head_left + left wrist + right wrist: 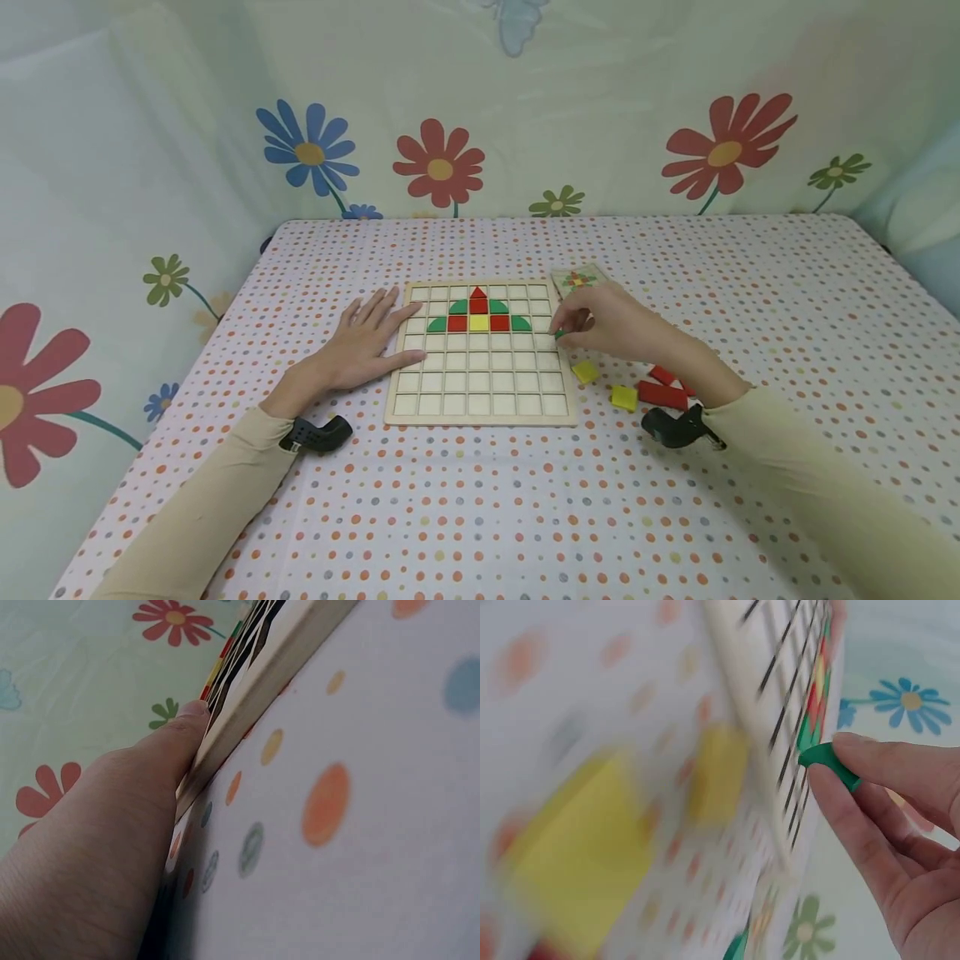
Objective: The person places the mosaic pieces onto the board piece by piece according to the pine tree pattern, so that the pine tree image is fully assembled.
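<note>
A wooden grid board [480,383] lies on the dotted cloth. In its upper rows sit a red triangle [477,293], red squares, a yellow square [478,322] and green rounded tiles [521,323]. My left hand [360,346] rests with spread fingers on the board's left edge, its thumb over the rim in the left wrist view. At the right edge, my right hand [615,321] pinches a small green tile with a curved side [829,763] between thumb and fingertip, held over the board's right-hand cells.
A pattern card [592,273] lies behind the right hand, partly covered by it. Two yellow squares, one nearer the board [585,372], and several red tiles [663,394] lie to the right. Another green piece [736,946] shows near the card. Black wrist cameras [322,434] sit on both wrists.
</note>
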Motion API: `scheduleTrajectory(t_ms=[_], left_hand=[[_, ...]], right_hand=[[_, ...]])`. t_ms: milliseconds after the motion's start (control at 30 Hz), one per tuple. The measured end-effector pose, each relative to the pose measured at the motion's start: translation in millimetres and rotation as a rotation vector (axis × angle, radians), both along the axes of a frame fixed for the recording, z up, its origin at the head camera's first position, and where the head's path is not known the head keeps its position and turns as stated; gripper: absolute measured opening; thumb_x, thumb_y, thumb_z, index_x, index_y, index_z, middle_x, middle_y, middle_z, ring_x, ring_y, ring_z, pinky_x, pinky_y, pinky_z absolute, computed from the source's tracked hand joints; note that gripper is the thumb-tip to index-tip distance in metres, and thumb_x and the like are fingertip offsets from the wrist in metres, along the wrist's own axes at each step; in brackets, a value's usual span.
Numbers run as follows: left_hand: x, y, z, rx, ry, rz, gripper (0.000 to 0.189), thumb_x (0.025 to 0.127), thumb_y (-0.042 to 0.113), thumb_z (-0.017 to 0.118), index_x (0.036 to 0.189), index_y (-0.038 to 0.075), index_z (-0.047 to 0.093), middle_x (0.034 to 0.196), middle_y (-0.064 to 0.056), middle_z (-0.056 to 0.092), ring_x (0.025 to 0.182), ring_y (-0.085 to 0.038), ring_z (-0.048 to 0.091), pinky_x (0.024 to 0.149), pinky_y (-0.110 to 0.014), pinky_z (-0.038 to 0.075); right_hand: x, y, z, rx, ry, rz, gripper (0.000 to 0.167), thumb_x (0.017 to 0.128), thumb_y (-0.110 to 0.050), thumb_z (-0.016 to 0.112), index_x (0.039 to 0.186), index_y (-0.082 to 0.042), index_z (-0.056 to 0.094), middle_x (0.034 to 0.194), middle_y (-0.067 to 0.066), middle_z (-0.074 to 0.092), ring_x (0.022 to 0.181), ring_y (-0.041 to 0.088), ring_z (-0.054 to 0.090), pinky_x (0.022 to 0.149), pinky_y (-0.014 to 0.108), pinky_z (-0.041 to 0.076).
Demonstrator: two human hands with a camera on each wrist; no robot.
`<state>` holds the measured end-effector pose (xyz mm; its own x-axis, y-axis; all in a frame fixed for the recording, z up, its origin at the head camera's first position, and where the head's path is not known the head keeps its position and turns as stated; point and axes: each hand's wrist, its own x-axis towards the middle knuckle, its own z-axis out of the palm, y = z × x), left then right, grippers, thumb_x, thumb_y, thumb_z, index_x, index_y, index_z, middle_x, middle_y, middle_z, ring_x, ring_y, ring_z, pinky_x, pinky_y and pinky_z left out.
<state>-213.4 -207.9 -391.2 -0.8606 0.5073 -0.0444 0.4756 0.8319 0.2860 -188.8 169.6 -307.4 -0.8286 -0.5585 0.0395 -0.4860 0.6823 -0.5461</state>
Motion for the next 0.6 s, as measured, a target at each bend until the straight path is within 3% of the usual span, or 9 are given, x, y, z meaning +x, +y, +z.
scheduleTrajectory(t_ms=[267,600], left_hand=[[1.9,2.1,3.5,-0.003,-0.012,-0.009,0.088,0.101,0.068,0.048,0.17,0.021,0.02,0.176,-0.015,0.0,0.161,-0.035,-0.003,0.126,-0.061,-0.004],[0.3,0.7,3.7,-0.028,-0.008,0.01,0.087,0.101,0.066,0.05,0.17,0.024,0.017,0.176,-0.016,0.001,0.162,-0.036,-0.003,0.126,-0.061,-0.004]], right_hand=[[-16.4,-49,-9.1,-0.146,-0.01,0.066,0.014,0.084,0.001,0.086,0.085,-0.006,0.074,0.082,0.001,0.073,0.077,0.016,0.068,0.075,0.035,0.06],[-27.1,-87,-20.1,-0.248,-0.021,0.07,0.01,0.084,-0.002,0.087,0.089,-0.003,0.078,0.085,0.003,0.076,0.077,0.018,0.07,0.074,0.031,0.058]])
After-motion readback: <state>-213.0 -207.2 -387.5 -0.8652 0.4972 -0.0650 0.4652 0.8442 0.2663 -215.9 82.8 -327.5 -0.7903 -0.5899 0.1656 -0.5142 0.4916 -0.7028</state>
